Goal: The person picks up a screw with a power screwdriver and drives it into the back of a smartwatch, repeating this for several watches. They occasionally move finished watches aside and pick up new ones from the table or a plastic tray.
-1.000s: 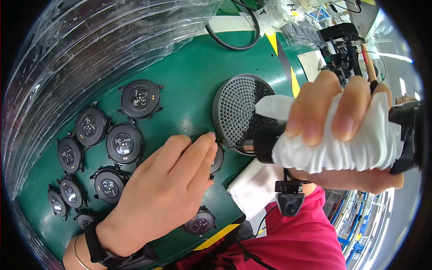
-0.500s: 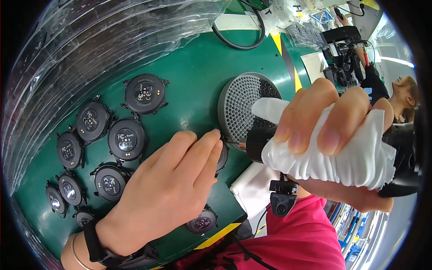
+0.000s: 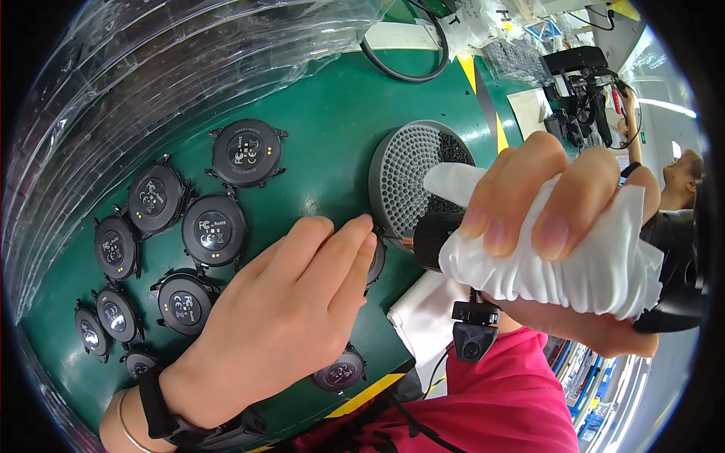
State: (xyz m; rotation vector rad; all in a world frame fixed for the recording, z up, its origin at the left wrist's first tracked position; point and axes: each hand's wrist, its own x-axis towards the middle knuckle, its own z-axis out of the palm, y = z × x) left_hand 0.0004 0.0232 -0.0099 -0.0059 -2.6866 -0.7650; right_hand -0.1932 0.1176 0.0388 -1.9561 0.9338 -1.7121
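My right hand [image 3: 529, 196] is closed round a black electric screwdriver [image 3: 434, 240] whose grip is wrapped in white cloth [image 3: 544, 279]. The driver lies sideways, its thin bit pointing left at the edge of a round black smartwatch case [image 3: 377, 263]. My left hand [image 3: 287, 309] grips that case against the green table; most of it is hidden under the fingers. Just beyond the driver is a round grey perforated dish [image 3: 396, 177], with small black screws [image 3: 451, 155] heaped at its right side. A white tip above the driver could be cloth or a covered finger.
Several smartwatch cases lie back-up at left, such as one case [image 3: 246, 153]; another case [image 3: 340, 371] sits near the front edge. Clear plastic trays [image 3: 196, 68] are stacked at the far left. White cloth [image 3: 427, 317] lies below the driver. A co-worker [image 3: 680, 181] is at right.
My hands, the driver and the held watch case stay nearly still. The view has shifted slightly. At right, the co-worker's arm has risen toward the black equipment.
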